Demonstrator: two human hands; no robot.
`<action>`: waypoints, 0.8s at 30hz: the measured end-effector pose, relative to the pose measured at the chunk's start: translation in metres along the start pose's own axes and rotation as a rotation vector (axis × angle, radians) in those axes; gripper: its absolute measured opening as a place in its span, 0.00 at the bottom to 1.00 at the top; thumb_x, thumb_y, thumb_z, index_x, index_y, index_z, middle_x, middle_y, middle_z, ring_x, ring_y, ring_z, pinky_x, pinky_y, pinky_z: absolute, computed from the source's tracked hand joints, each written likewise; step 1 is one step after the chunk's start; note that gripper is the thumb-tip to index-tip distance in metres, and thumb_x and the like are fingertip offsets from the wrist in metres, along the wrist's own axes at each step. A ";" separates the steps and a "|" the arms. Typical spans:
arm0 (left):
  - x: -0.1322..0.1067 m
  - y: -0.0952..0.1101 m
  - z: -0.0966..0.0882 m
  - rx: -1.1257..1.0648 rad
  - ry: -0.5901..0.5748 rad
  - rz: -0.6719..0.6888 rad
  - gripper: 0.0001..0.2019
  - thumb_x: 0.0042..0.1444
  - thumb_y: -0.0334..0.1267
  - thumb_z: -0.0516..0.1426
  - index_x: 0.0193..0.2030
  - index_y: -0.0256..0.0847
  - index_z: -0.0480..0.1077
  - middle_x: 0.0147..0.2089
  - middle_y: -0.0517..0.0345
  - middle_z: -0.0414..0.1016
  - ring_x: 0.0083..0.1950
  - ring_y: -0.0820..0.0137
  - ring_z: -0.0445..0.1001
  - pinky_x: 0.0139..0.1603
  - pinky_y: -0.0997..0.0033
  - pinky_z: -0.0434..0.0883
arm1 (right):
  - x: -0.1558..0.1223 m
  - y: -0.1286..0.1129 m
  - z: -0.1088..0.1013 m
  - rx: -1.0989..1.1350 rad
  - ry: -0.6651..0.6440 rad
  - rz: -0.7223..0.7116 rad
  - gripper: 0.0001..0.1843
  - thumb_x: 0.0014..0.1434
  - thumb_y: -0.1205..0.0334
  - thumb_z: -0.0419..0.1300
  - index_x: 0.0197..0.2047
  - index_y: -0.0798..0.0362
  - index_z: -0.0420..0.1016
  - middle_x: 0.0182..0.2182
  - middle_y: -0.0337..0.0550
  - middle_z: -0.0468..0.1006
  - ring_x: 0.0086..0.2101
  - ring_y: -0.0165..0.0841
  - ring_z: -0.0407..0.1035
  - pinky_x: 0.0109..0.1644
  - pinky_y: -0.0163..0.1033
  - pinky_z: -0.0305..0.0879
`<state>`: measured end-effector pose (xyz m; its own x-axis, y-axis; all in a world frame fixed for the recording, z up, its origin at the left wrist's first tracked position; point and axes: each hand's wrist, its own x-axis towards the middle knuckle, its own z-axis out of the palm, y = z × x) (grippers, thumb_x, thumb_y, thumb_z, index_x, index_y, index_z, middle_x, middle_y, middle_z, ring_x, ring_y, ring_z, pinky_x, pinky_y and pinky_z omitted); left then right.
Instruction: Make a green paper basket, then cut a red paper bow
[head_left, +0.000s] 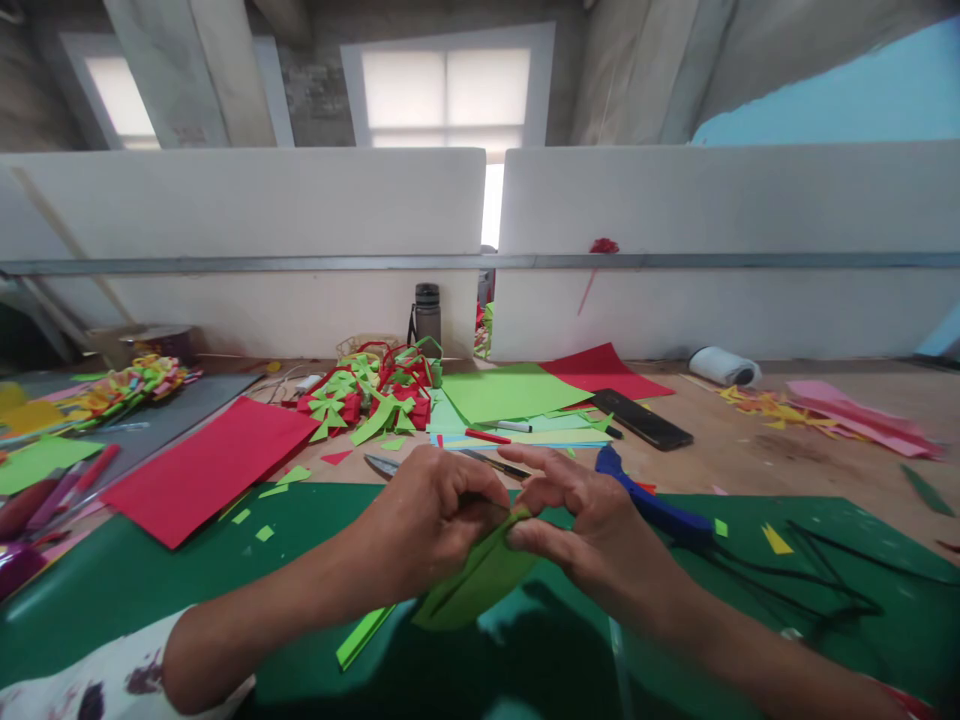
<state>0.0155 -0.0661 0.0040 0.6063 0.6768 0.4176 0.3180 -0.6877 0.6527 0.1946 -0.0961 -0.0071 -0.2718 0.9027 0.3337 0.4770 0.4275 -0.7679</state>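
Note:
Both my hands meet over a dark green cutting mat (150, 580). My left hand (431, 520) is closed, pinching the top of a folded light green paper piece (472, 585). From the other side my right hand (581, 530) pinches the same paper with thumb and forefinger, its other fingers stretched out. The paper hangs down between the hands toward the mat. A light green paper strip (364, 635) lies on the mat below the left wrist.
A red sheet (210, 465) lies left. Red and green paper bows (367, 400) are piled behind, with green sheets (510, 392), scissors (480, 462), a phone (641, 418), a blue glue gun (652, 505) with its black cord, a bottle (427, 312) and a white partition (247, 240).

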 end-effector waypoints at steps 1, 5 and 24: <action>0.000 0.001 0.000 0.012 -0.005 0.014 0.08 0.49 0.27 0.53 0.25 0.37 0.72 0.24 0.61 0.71 0.28 0.74 0.67 0.27 0.78 0.62 | 0.000 0.000 0.000 0.004 -0.003 0.001 0.30 0.48 0.70 0.62 0.56 0.50 0.65 0.29 0.34 0.79 0.34 0.32 0.72 0.43 0.37 0.63; 0.000 0.007 -0.002 0.074 -0.034 0.046 0.09 0.50 0.26 0.52 0.25 0.37 0.72 0.24 0.61 0.71 0.28 0.74 0.67 0.28 0.78 0.61 | -0.001 -0.001 0.001 0.017 -0.017 0.009 0.31 0.48 0.71 0.62 0.57 0.50 0.65 0.34 0.36 0.80 0.38 0.33 0.72 0.45 0.38 0.63; 0.001 0.006 0.001 0.453 -0.102 0.080 0.09 0.52 0.29 0.51 0.24 0.38 0.67 0.23 0.62 0.71 0.27 0.72 0.68 0.53 0.52 0.59 | 0.002 0.000 0.004 -0.027 0.036 0.040 0.29 0.48 0.71 0.62 0.55 0.54 0.68 0.36 0.40 0.81 0.37 0.34 0.73 0.48 0.40 0.62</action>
<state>0.0187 -0.0701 0.0073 0.7030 0.6036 0.3760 0.5400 -0.7972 0.2700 0.1900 -0.0943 -0.0085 -0.2223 0.9201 0.3224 0.5094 0.3916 -0.7662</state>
